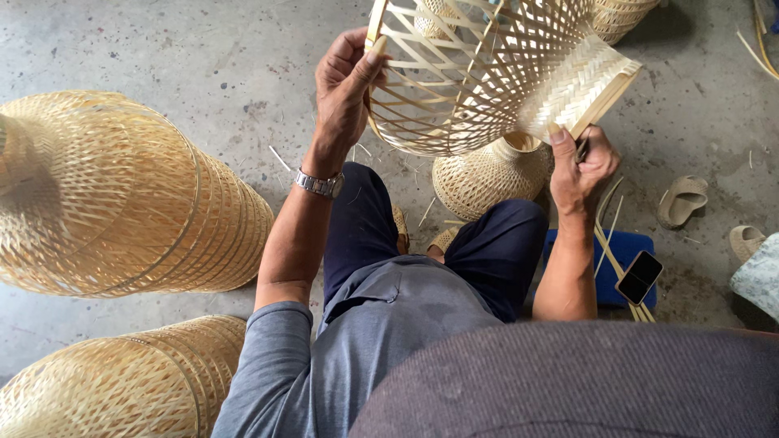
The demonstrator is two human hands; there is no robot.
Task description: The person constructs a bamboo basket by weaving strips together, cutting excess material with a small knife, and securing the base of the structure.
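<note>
I hold up an openwork woven bamboo lampshade (479,73) in front of me. My left hand (345,85) grips its wide rim on the left side, thumb over the edge; a metal watch sits on that wrist. My right hand (578,166) pinches the tightly woven narrow neck at the lower right and also holds a small dark tool, mostly hidden by the fingers. I sit with dark trousers, knees bent.
A smaller woven shade (487,174) stands on the concrete floor between my knees. Two large finished shades (122,195) (122,381) lie at the left. A phone (639,277) and bamboo strips (621,268) rest on a blue stool at the right, sandals (682,199) beyond.
</note>
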